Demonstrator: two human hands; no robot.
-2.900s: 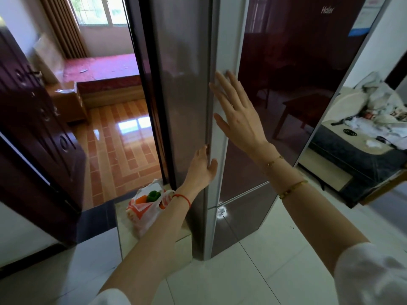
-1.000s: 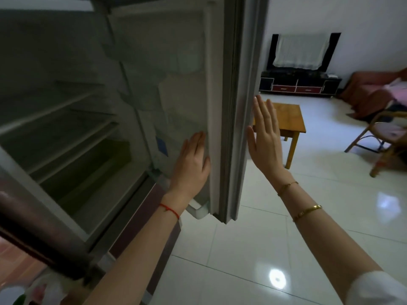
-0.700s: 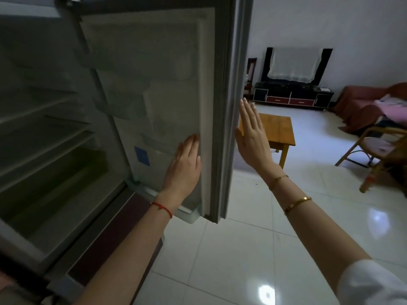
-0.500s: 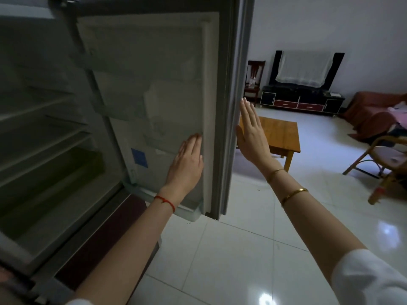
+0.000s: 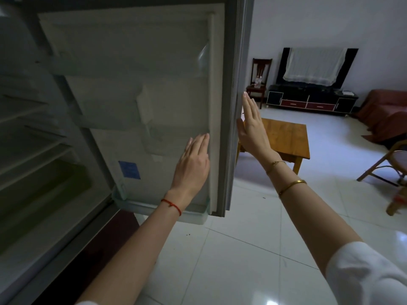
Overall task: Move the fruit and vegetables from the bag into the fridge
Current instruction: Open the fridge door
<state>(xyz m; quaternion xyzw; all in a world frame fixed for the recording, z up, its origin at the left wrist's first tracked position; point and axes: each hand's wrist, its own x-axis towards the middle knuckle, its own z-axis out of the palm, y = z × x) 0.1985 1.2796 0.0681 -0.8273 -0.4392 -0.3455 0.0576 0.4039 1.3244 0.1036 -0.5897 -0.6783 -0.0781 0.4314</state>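
The fridge door [image 5: 158,89] stands wide open, its white inner lining facing me. My left hand [image 5: 192,166] lies flat with straight fingers against the lining near the door's free edge. My right hand [image 5: 252,126] is flat and straight-fingered against the outer side of that edge. The fridge interior [image 5: 33,164] at the left is dark, with bare glass shelves and a greenish drawer low down. The bag of fruit and vegetables is out of view.
A wooden coffee table [image 5: 284,137] stands just behind the door edge. Beyond are a dark TV cabinet [image 5: 310,102], a wooden chair [image 5: 259,82], a red sofa [image 5: 387,113] and a rattan chair [image 5: 394,170] at the right. White floor tiles [image 5: 242,260] stretch below.
The door went from shut to wide open, with both hands staying flat on either side of its edge. The bag on the floor has dropped out of view.
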